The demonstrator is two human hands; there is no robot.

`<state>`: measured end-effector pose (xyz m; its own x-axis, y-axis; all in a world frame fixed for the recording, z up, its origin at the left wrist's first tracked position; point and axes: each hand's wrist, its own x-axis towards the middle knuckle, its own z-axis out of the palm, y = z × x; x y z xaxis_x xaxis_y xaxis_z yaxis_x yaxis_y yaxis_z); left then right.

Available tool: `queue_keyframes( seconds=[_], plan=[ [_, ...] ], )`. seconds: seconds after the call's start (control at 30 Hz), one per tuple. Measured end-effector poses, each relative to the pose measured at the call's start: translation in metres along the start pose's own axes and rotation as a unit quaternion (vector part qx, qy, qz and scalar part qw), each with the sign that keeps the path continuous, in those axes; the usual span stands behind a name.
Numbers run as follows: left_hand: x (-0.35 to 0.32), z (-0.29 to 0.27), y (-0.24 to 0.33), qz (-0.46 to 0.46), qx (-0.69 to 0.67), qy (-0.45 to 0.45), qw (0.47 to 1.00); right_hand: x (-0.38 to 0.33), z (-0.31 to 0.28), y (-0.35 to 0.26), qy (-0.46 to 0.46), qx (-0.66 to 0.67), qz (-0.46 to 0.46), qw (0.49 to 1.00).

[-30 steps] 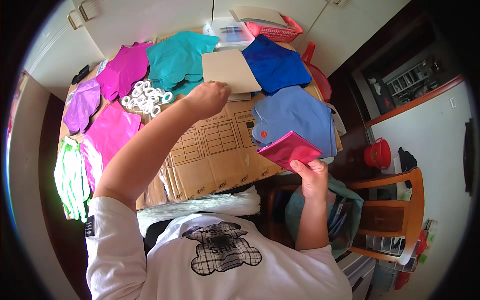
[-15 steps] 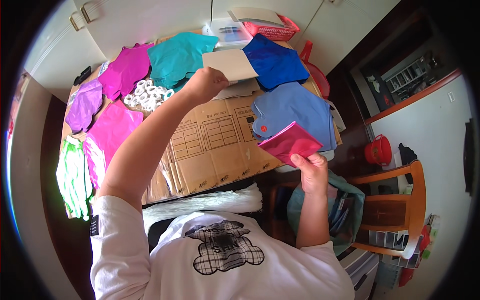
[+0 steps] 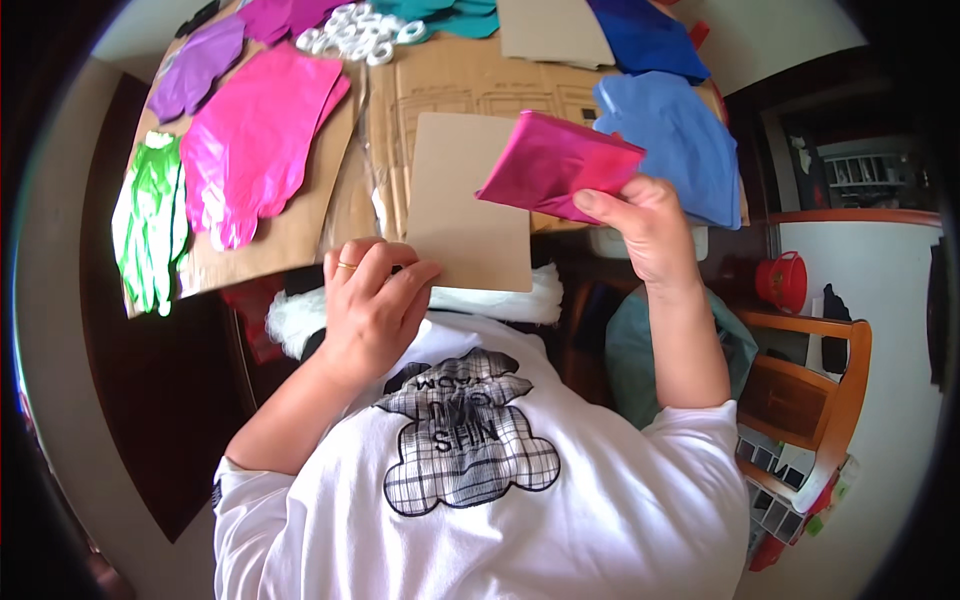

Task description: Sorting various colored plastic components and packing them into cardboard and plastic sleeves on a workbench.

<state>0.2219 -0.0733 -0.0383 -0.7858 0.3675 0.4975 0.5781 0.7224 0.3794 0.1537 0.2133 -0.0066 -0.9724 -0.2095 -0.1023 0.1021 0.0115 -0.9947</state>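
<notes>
My left hand [image 3: 372,300] is closed on the lower left edge of a plain beige cardboard sheet [image 3: 465,210], which overhangs the table's front edge. In my right hand [image 3: 648,228] is a folded shiny pink foil piece [image 3: 565,160], pinched with the thumb on top. This piece overlaps the upper right part of the cardboard sheet in view; whether they touch I cannot tell. To its right lies a stack of flat blue pieces [image 3: 670,140]. On the left side of the table rests a large flat pink foil piece [image 3: 260,130].
A cardboard-covered table [image 3: 375,85] also bears green striped foil [image 3: 150,225], purple foil [image 3: 200,65], teal pieces [image 3: 450,14], dark blue pieces [image 3: 650,38], white rings [image 3: 360,35] and more cardboard [image 3: 555,30]. Close by are white strands [image 3: 300,315], a wooden chair [image 3: 795,375] and a red bucket [image 3: 782,280].
My left hand has drawn a cardboard sheet from the far stack toward my body. The folded pink piece stays in my right hand, now raised closer to the sheet. The view has tilted down.
</notes>
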Motion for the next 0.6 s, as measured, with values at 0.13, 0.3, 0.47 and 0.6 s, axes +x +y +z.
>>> queue_keyframes(
  seconds=[0.13, 0.3, 0.47, 0.6],
  plan=[
    [-0.042, 0.028, -0.005, -0.092, -0.105, 0.085, 0.987, -0.007, 0.036, 0.019, -0.025, -0.003, 0.039, 0.999],
    [-0.079, 0.073, -0.029, -0.364, -0.576, -0.011, 0.732, -0.018, 0.053, 0.03, -0.017, -0.022, 0.062, 0.998],
    [-0.056, 0.08, -0.026, -0.354, -0.713, -0.071, 0.601, -0.023, 0.066, 0.034, -0.022, -0.044, 0.052, 0.997],
    [-0.045, 0.075, -0.016, -0.338, -0.734, -0.078, 0.584, -0.022, 0.07, 0.046, -0.009, -0.138, -0.002, 0.99]
  ],
)
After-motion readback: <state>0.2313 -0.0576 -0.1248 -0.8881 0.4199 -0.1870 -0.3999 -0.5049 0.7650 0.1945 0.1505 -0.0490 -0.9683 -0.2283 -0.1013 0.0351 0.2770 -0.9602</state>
